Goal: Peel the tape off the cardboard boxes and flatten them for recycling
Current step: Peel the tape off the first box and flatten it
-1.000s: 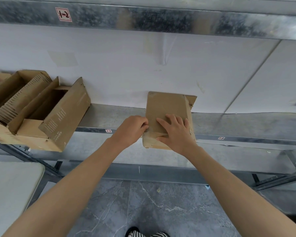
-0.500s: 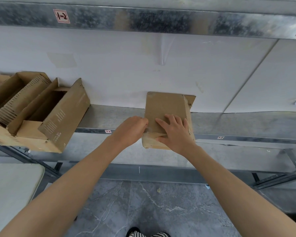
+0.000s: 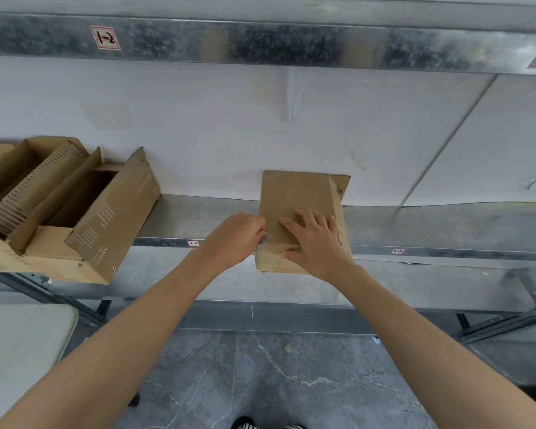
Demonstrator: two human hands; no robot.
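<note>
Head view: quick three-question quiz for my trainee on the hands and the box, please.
1. True or false: the right hand presses, fingers spread, on top of the small brown cardboard box.
2. Where is the left hand? A) curled at the box's left edge B) flat on the box's top C) hanging free of the box
3. What does the box rest on?
Key: 1 true; 2 A; 3 the grey metal shelf.
</note>
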